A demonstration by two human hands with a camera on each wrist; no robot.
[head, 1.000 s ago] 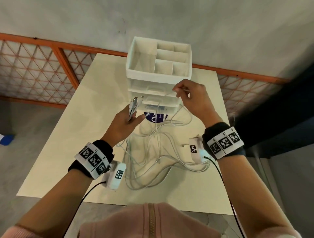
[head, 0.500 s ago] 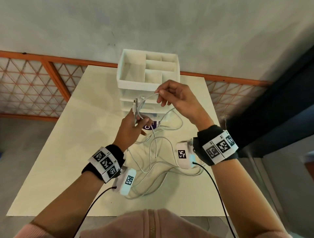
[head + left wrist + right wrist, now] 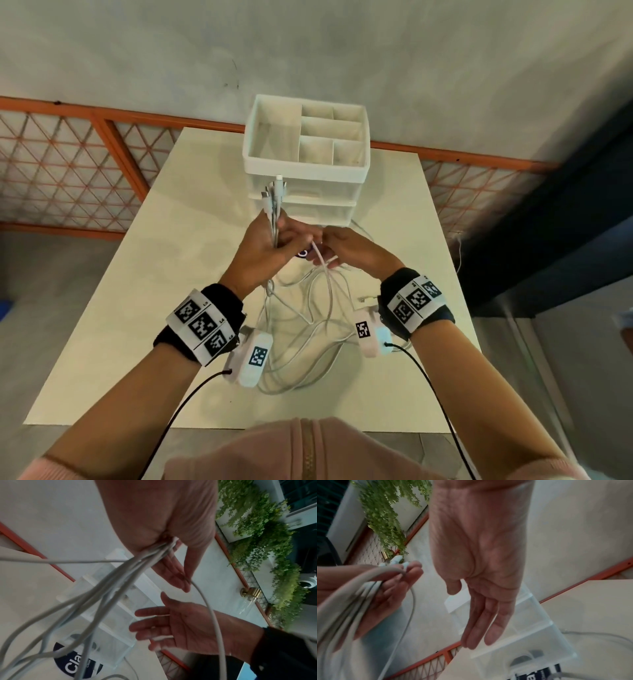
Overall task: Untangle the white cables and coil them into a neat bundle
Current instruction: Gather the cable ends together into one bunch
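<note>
Desk (image 3: 137, 308): cream top, white organizer (image 3: 305, 150) standing at its far edge, drawers below, a dark round sticker (image 3: 75, 665) on the desk in front of it.

Cables (image 3: 301, 329): most of the length lies in loose overlapping loops on the desk between the wrists; the upper runs rise into the left hand. One loose plug (image 3: 364, 299) sits on the desk by the right wrist.

Left hand (image 3: 263, 253): grip pinched round a gathered bunch of strands, connector ends (image 3: 274, 195) sticking up past the fingers, in front of the organizer. Left wrist view shows the strands fanning out below the fist.

Right hand (image 3: 346, 251): half a second ago it was up near the organizer rim pinching a single strand; now it has dropped beside the left hand with fingers straight and relaxed, palm open in both wrist views. One strand (image 3: 211, 615) runs across its palm but nothing is pinched.

Read: that strand's end looks handed into the left bunch, so ends are being collected one at a time. Untangling is partly done; loops on the desk are still crossed, and coiling is not started. Next is likely the stray plug, or running the right hand down the strands to separate them. Risk: pulling the bunch tightens the crossings.
</note>
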